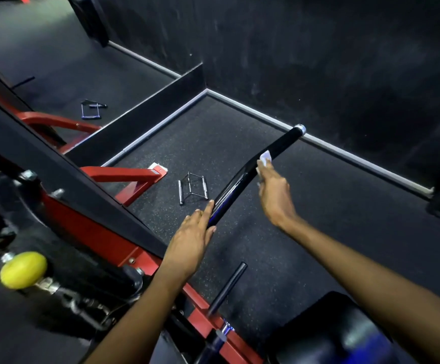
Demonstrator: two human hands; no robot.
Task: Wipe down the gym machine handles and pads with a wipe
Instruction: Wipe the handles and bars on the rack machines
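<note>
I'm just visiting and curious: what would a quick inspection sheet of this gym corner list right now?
Surface: dark speckled rubber floor.
Job's things: long black pull-down bar; small white wipe pressed against it; black seat pad.
Clutter: chrome double-grip row handle on the floor; a second handle attachment farther off.
Grippers: left hand steadies the bar with straight fingers; right hand holds the wipe.
Cables: nothing seen.
Surroundings: red steel machine frame, yellow round knob, black walls.
</note>
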